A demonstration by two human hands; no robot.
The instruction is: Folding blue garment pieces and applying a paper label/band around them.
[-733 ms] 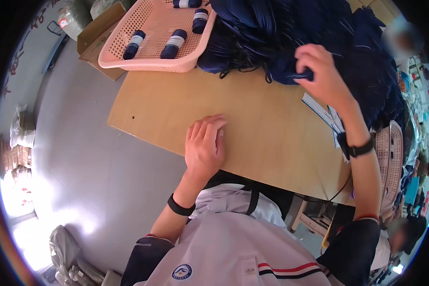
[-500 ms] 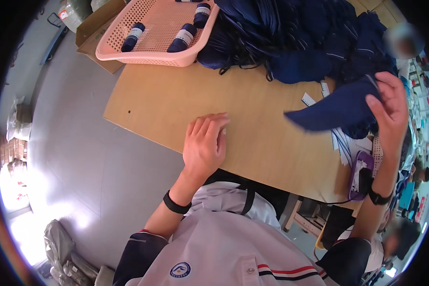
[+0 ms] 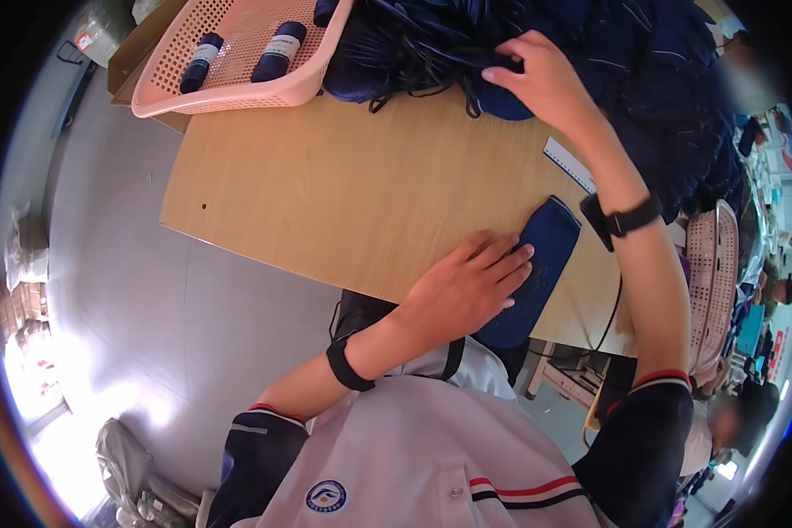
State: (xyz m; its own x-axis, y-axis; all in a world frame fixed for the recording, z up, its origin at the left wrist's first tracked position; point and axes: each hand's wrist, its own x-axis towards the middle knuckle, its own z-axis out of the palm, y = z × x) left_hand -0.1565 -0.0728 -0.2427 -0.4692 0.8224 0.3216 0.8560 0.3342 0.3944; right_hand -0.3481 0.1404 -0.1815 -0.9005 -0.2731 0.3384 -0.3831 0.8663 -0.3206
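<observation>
From the head view, I see a pale wooden table above a grey floor. A pink basket and a navy fabric pile sit along its far side. The left hand lies unclenched on a navy cloth piece at the near edge; the right hand curls over the pile, its grip unclear.

From my position: textile workshop. Indicators: wooden work table, heap of navy cloth pieces, pink basket containing banded navy rolls, second basket at right, cardboard box, other people nearby.
</observation>
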